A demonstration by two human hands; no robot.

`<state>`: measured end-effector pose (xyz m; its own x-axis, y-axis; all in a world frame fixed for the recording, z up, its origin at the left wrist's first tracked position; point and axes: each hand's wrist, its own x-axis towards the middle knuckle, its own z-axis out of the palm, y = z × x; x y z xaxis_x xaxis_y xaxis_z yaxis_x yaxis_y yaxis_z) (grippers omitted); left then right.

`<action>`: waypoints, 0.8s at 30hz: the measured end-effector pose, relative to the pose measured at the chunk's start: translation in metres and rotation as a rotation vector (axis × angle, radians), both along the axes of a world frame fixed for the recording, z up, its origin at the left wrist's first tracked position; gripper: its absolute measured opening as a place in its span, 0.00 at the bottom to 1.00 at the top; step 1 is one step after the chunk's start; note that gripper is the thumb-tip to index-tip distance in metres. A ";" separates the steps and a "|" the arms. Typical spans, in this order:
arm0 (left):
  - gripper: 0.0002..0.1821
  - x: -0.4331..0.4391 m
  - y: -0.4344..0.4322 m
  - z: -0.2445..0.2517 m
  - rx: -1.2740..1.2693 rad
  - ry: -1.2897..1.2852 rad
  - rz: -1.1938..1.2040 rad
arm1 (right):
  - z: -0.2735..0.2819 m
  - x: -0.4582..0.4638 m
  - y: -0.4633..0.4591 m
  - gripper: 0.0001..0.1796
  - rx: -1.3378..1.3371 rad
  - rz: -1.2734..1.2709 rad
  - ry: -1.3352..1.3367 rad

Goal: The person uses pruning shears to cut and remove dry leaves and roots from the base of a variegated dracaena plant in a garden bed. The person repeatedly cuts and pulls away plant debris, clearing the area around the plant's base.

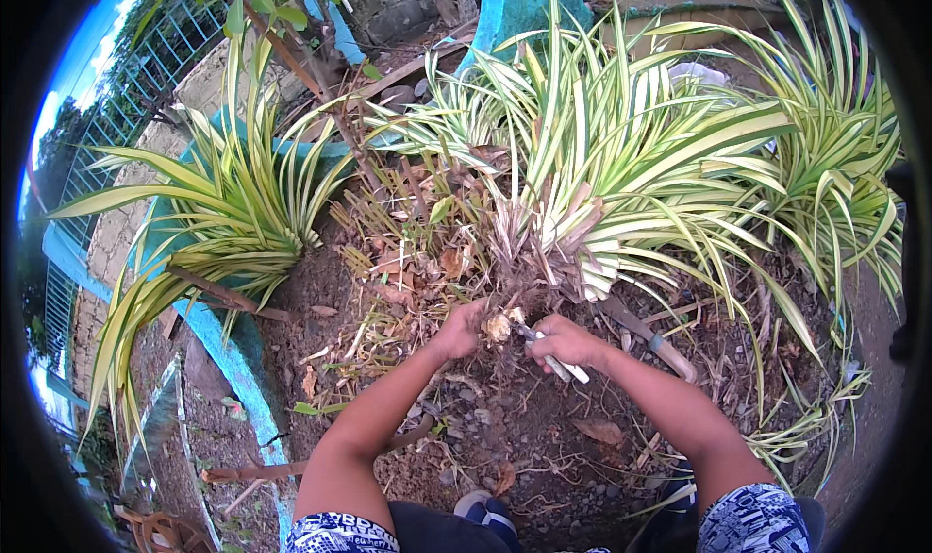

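My right hand (pixel 562 343) grips pruning shears (pixel 574 372) with pale handles, their jaws at the pale cut root end (pixel 498 327) of an uprooted variegated plant. My left hand (pixel 463 329) is closed around the base of that root clump (pixel 535 280), just left of the cut end. The plant's long green-and-cream striped leaves (pixel 619 160) spread away from me up and to the right. A bladed hand tool (pixel 670 356) with a curved handle lies on the soil right of my right hand, its far end partly under the leaves.
Another striped plant (pixel 255 225) stands at left by the blue-painted concrete edging (pixel 229 364). Cut stems (pixel 393 218) and dry leaves (pixel 455 262) cover the soil ahead. A thin tree trunk (pixel 353 141) rises behind. A fallen branch (pixel 255 471) lies near my left elbow.
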<state>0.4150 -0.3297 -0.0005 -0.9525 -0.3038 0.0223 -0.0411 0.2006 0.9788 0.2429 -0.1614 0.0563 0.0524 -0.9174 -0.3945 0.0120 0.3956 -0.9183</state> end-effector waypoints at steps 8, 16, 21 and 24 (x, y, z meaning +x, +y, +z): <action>0.40 0.004 0.025 0.004 0.102 -0.231 0.196 | -0.004 0.010 0.001 0.18 -0.219 -0.028 0.408; 0.37 0.005 0.027 0.013 0.073 -0.127 0.221 | 0.022 0.031 -0.009 0.24 -0.009 -0.041 0.681; 0.32 0.014 -0.006 0.027 -0.046 -0.495 -0.119 | 0.022 0.011 -0.002 0.22 -0.050 0.111 0.744; 0.30 0.040 -0.026 0.019 -0.044 -0.536 -0.134 | 0.020 -0.009 0.008 0.22 -0.026 0.305 0.904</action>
